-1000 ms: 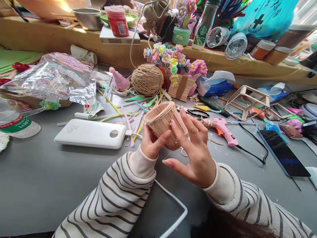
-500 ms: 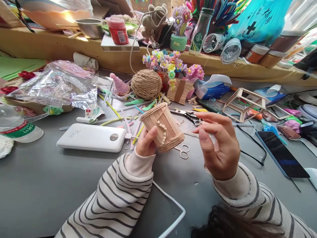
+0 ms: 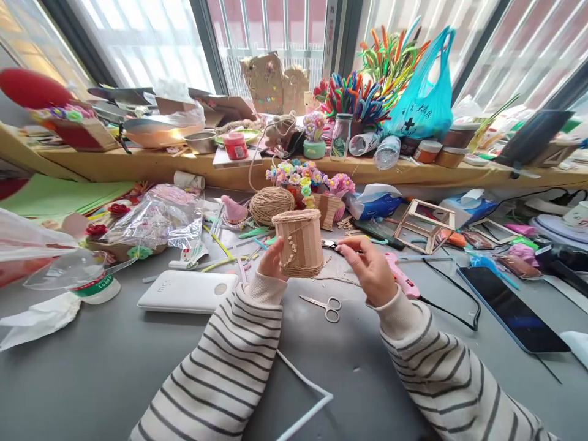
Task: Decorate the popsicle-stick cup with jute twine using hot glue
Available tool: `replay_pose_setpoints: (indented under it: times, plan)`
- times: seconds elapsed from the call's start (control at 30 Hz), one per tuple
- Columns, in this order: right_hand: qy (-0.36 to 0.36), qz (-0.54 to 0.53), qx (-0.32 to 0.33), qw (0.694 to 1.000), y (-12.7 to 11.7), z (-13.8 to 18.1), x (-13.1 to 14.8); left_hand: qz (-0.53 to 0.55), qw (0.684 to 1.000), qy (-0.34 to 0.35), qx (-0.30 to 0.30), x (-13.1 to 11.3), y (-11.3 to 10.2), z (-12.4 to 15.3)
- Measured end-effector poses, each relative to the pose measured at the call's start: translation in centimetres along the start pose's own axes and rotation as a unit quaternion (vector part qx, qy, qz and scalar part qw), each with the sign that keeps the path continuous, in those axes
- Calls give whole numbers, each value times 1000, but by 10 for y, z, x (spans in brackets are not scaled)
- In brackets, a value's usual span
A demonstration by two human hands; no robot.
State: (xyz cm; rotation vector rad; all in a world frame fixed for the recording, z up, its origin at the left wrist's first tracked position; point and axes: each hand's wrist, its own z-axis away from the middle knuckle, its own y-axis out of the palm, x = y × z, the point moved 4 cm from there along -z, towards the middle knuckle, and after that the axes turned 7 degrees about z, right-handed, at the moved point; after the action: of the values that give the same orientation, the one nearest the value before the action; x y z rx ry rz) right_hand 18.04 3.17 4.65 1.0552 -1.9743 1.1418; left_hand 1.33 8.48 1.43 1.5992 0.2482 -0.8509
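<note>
My left hand (image 3: 272, 263) is closed around the side of a small pot made of wooden craft sticks (image 3: 307, 246). Twine is wound about its top and bottom rims, and a curved string of small pale beads (image 3: 292, 246) runs down its front. The pot stands nearly upright in the air above the table. To its right is my right hand (image 3: 371, 272), thumb and fingertips pinched together, apart from the pot. Anything between those fingertips is too small to make out. Below the hands lie small metal scissors (image 3: 331, 310). Dark-handled scissors (image 3: 328, 244) show partly behind the right fingers.
A white power bank (image 3: 184, 291) lies left, beside a plastic bottle (image 3: 96, 285). Behind the pot sits a twine ball (image 3: 272, 206). A pink glue gun (image 3: 403, 277), its black cord and a phone (image 3: 512, 309) are on the right. A crowded ledge (image 3: 174, 160) runs along the back.
The view has tilted up, showing the windows. The pot has turned from tilted to nearly upright. My right hand's fingers have come together in a pinch, nearer the pot.
</note>
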Motion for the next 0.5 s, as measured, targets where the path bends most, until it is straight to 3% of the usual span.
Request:
replay_pose_setpoints:
  times: [0.1,0.23,0.37,0.5]
  plan:
    - [28,-46,78,995,14,3,0,-14,1000,-6,11,2,5,-4]
    - [46,-74,136,987,27,8,-1,-21,999,-9,34,7,7,-9]
    - [45,-86,121,988,32,8,-7,-29,998,4,52,9,8,-17]
    - [54,-125,106,985,31,5,-16,-26,996,-28,86,10,13,-18]
